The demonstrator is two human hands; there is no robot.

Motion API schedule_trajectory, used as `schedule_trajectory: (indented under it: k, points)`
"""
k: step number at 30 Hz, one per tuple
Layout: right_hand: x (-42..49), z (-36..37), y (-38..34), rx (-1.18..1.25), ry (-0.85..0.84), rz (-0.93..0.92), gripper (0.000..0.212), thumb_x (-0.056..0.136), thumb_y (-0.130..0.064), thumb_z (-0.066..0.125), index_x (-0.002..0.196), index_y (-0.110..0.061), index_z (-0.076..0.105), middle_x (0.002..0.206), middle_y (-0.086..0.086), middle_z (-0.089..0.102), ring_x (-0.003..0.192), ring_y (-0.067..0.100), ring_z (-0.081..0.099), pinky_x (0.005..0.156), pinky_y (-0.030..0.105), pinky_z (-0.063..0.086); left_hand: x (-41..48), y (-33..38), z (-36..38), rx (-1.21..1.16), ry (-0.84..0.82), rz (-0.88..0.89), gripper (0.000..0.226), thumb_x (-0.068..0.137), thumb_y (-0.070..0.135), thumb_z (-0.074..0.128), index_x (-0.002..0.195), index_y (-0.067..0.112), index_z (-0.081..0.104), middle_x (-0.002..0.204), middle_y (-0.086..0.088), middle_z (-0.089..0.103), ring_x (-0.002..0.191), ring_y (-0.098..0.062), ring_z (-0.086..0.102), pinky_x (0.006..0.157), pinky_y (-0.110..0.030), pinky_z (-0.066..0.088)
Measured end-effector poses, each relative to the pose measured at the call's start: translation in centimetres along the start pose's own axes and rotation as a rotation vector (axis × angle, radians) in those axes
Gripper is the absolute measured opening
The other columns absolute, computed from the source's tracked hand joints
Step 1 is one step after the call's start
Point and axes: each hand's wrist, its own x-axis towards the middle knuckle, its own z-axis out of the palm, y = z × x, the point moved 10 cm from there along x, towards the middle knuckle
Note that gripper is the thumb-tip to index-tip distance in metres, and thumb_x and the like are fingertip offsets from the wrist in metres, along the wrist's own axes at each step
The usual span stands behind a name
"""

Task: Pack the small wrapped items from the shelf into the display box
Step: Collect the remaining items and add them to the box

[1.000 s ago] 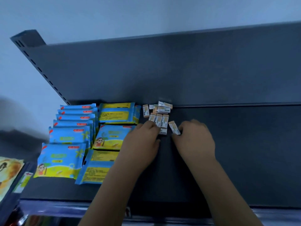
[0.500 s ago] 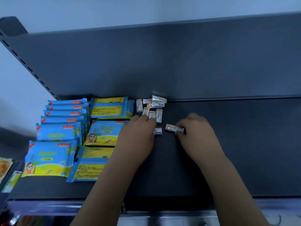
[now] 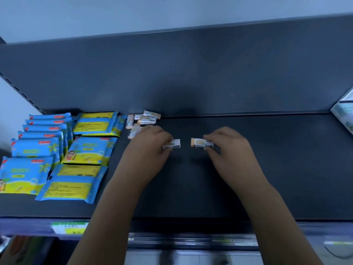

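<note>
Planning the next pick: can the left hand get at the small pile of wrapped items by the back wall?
Probably yes: the pile lies bare just beyond the left hand, blue packs beside it, not on it. But its fingers pinch one wrapped item.

The dark shelf (image 3: 248,169) carried blue-and-yellow packs (image 3: 89,150) at its left end, some overlapping in a row along the edge, others lying flat beside them. Just right of the packs, near the back wall, lay a loose cluster of small items (image 3: 146,120). At the far right stood a pale box (image 3: 343,113), cut off by the frame. A green label (image 3: 70,227) sat on the front rail.
</note>
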Motion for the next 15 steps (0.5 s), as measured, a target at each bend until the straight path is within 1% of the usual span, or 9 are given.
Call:
schedule_trajectory:
  k: [3,6,11,13,15]
  points:
    - [-1.0,-2.8,1.9,0.021,0.009,-0.021,0.024,0.083,-0.007,0.074,0.107,-0.013,0.074,0.098,-0.003,0.063,0.091,0.016,0.059,0.081,0.035,0.053,0.2,3.9,1.0,-0.064,0.013,-0.018,0.016,0.081,0.013,0.072,0.096,0.018,0.069,0.095,0.004,0.062,0.092,-0.023,0.057,0.078,-0.039,0.049]
    - [-2.1,-5.0,4.0,0.042,0.008,-0.018,0.023,0.083,-0.008,0.073,0.105,-0.015,0.074,0.096,-0.005,0.062,0.092,0.015,0.059,0.082,0.034,0.052,0.2,7.8,1.9,-0.079,0.027,-0.005,0.016,0.08,0.009,0.072,0.095,0.016,0.068,0.096,0.002,0.061,0.091,-0.023,0.059,0.079,-0.04,0.05]
    - [-3.7,-7.2,6.8,-0.008,-0.016,-0.008,0.025,0.085,-0.009,0.072,0.109,-0.015,0.073,0.099,-0.004,0.062,0.095,0.016,0.058,0.085,0.031,0.05,0.9,12.6,2.0,-0.094,0.069,0.018,0.015,0.082,0.01,0.07,0.096,0.015,0.07,0.097,0.002,0.062,0.089,-0.021,0.06,0.077,-0.039,0.05]
    - [-3.7,-8.3,7.6,-0.019,-0.015,-0.012,0.025,0.085,-0.01,0.072,0.109,-0.016,0.073,0.101,-0.004,0.063,0.095,0.016,0.058,0.086,0.032,0.05,1.2,13.0,2.1,-0.084,0.076,0.008,0.018,0.084,0.011,0.069,0.101,0.016,0.072,0.099,0.002,0.063,0.091,-0.022,0.06,0.077,-0.04,0.051]
    - [-3.4,-9.5,8.2,-0.03,0.005,-0.025,0.026,0.084,-0.009,0.073,0.109,-0.015,0.073,0.1,-0.004,0.063,0.095,0.017,0.059,0.085,0.033,0.052,1.6,13.2,2.2,-0.091,0.089,0.004,0.027,0.085,0.009,0.068,0.111,0.017,0.072,0.102,0.001,0.065,0.094,-0.024,0.062,0.079,-0.041,0.053]
